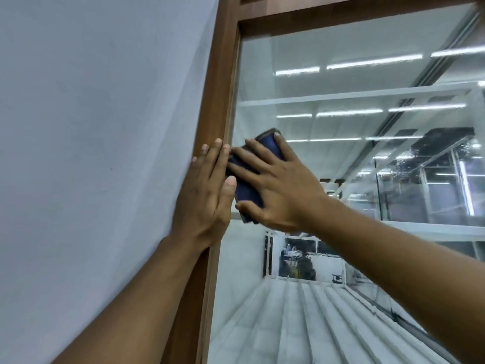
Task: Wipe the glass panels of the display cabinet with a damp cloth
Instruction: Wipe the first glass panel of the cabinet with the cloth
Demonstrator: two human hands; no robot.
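The cabinet's glass panel (341,158) fills the right half of the view, set in a brown wooden frame (217,101). My right hand (275,187) presses a folded dark blue cloth (267,148) flat against the glass, close to the frame's left post, with fingers spread over it. Most of the cloth is hidden under that hand. My left hand (204,195) lies flat and open on the wooden post, fingers pointing up, its thumb touching the cloth's left edge.
A plain white wall (91,127) runs along the left of the frame. Behind the glass are white shelves (341,97) and a small picture (299,261). Ceiling strip lights reflect in the panel.
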